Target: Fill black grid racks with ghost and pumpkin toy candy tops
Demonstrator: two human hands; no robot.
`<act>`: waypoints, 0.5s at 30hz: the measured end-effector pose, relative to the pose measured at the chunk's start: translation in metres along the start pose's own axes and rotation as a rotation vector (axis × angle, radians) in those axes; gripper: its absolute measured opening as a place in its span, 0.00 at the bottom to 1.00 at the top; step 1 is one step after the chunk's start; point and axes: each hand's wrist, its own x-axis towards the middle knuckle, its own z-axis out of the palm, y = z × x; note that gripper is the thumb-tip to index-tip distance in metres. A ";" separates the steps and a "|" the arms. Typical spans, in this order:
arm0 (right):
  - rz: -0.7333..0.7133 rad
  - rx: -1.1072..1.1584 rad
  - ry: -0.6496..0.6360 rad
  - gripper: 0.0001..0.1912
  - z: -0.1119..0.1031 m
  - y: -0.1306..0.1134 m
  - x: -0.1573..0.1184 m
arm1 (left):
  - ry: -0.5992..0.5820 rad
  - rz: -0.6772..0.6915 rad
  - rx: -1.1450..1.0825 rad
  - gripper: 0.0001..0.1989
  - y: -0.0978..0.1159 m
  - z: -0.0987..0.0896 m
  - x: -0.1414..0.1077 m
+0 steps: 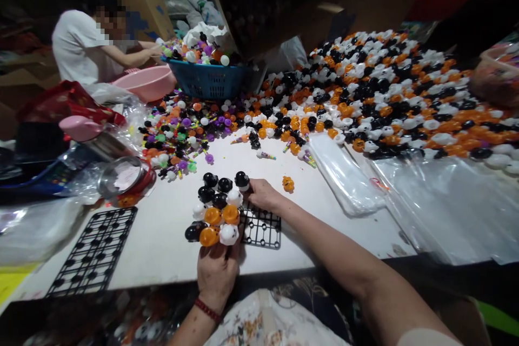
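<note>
Several black, white and orange toy heads point(213, 216) stand in rows over a black grid tray point(265, 230), whose right part shows bare. At the near edge of these rows my left hand point(218, 273), with a red bracelet at the wrist, is closed on something hidden under the toys. My right hand point(261, 194) pinches a black and white toy point(242, 180) at the far right corner of the rows. A second black grid tray point(95, 248) lies on the table at the left.
A large heap of toy heads point(365, 81) covers the back right, beside clear plastic bags point(344, 178). Smaller colourful toys point(182, 135) lie back left, before a blue basket point(206, 78). A person point(87, 43) sits behind a pink basin point(148, 84). An orange toy point(288, 184) lies right.
</note>
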 end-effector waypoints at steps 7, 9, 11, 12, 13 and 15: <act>-0.124 -0.070 -0.047 0.09 -0.001 0.003 -0.005 | -0.006 -0.018 0.020 0.16 -0.002 0.002 -0.003; -0.136 -0.053 -0.018 0.10 0.003 0.005 -0.008 | 0.001 -0.019 0.027 0.15 -0.002 0.003 -0.002; -0.142 -0.048 0.031 0.10 0.008 0.006 -0.009 | -0.003 -0.027 0.038 0.15 -0.002 0.003 -0.002; -0.136 -0.052 0.053 0.11 0.011 0.006 -0.009 | -0.004 -0.027 0.044 0.15 -0.002 0.003 -0.002; -0.124 -0.058 0.068 0.11 0.014 0.005 -0.009 | -0.003 -0.026 0.052 0.15 -0.003 0.003 -0.002; -0.094 -0.077 0.079 0.10 0.016 0.004 -0.008 | -0.008 -0.010 0.082 0.15 -0.005 0.004 -0.003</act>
